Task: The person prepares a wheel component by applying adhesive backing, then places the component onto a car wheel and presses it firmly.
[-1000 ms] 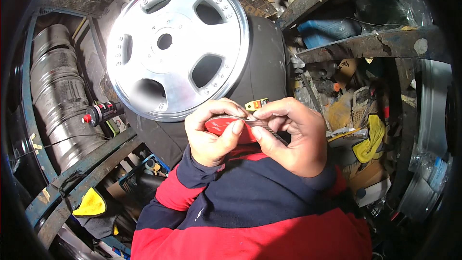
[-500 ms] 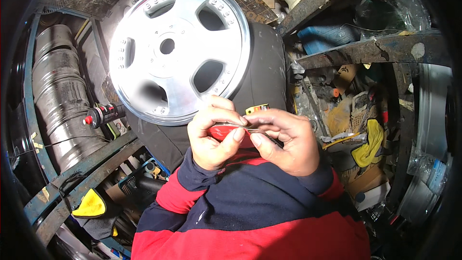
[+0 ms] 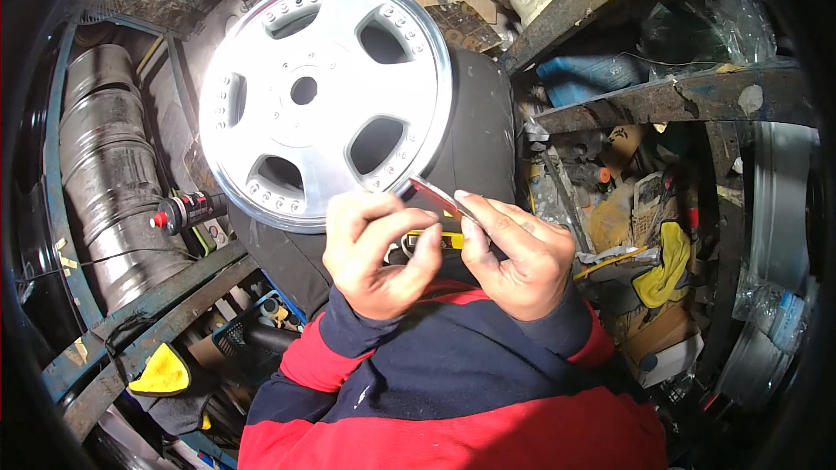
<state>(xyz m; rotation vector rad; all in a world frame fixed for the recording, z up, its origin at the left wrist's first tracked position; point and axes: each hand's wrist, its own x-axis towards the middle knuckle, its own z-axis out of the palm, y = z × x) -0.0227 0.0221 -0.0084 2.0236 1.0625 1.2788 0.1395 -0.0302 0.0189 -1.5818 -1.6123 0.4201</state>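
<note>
Between the thumb and fingers of my right hand [image 3: 520, 252] is a thin flat red piece [image 3: 434, 195] with a pale edge, seen nearly edge-on; its kind is unclear. Its far end points up and left, just in front of the wheel's rim. My left hand [image 3: 373, 252] is beside it, fingers curled and thumb apart, with nothing visible in it. Beyond both hands, a large silver alloy wheel rim [image 3: 318, 144] lies face up on a black padded surface [image 3: 479, 122]. Partly hidden between my hands is a small yellow item [image 3: 451, 240].
A black bottle with a red cap [image 3: 187, 211] lies left of the wheel. Metal frames [image 3: 157, 300] edge the left side, with stacked rims [image 3: 109, 174] behind. On the right are a rusty beam [image 3: 662, 97], a yellow glove [image 3: 664, 265] and cluttered tools. A yellow-and-grey glove [image 3: 164, 370] hangs lower left.
My hands have parted. The left has let go of the red piece, which the right now holds tilted up and left. The yellow item shows more between them.
</note>
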